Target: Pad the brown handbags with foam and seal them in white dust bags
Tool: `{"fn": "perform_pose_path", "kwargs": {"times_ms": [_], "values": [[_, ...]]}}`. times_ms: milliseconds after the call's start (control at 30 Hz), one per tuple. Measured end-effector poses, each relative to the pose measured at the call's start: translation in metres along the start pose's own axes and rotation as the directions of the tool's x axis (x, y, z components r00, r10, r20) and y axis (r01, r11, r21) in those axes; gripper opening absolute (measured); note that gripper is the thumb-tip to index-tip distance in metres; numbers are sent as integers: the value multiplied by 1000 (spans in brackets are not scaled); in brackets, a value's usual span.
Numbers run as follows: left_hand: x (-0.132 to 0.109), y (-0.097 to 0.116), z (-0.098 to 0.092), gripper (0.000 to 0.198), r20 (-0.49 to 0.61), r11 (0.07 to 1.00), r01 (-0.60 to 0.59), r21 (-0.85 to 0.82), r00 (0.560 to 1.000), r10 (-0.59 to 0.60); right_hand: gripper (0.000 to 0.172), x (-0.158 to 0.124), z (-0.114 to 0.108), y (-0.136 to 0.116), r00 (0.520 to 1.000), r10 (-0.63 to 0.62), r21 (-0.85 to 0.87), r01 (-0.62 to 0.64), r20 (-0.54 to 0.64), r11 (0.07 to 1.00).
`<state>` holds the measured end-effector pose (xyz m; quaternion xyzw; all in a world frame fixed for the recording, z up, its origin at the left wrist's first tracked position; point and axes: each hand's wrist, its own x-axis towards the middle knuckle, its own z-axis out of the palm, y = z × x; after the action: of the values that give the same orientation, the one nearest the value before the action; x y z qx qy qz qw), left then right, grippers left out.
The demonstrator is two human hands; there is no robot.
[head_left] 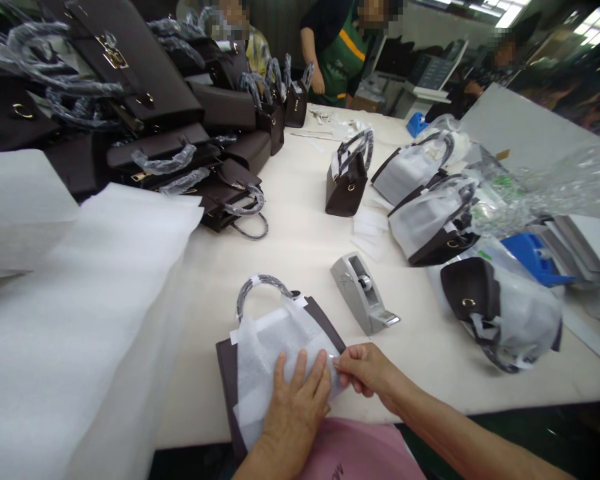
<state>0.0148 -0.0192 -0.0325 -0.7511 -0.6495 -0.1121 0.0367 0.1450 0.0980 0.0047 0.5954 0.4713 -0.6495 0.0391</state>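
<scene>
A small dark brown handbag (229,367) lies flat near the table's front edge, its front covered by a white foam sheet (275,347) and its handle (260,287) wrapped in plastic. My left hand (293,407) rests flat on the foam, fingers stretched out, pressing it down. My right hand (365,367) is just to the right, fingers pinched on a small piece of clear tape (334,360) at the foam's right edge. A grey tape dispenser (363,293) stands a little beyond my right hand.
A stack of white foam sheets (80,320) fills the left. Unwrapped brown bags (155,100) pile at the back left; one bag (347,177) stands mid-table. Foam-wrapped bags (505,310) lie on the right. Other people stand at the far end.
</scene>
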Motion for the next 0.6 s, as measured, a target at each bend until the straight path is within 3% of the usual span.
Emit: {"fn": "perform_pose_path", "kwargs": {"times_ms": [233,400,600], "values": [[6,3,-5,76,40,995,73,-70,997,-70,20,0,3,-9,998,58,-35,-59,-36,998],[13,7,-5,72,117,973,165,-161,982,-148,15,-2,-1,-9,996,89,-28,-90,-23,996],[14,7,-3,68,81,969,161,-188,986,-148,12,-7,-4,-4,993,113,11,-113,-19,994]]}}
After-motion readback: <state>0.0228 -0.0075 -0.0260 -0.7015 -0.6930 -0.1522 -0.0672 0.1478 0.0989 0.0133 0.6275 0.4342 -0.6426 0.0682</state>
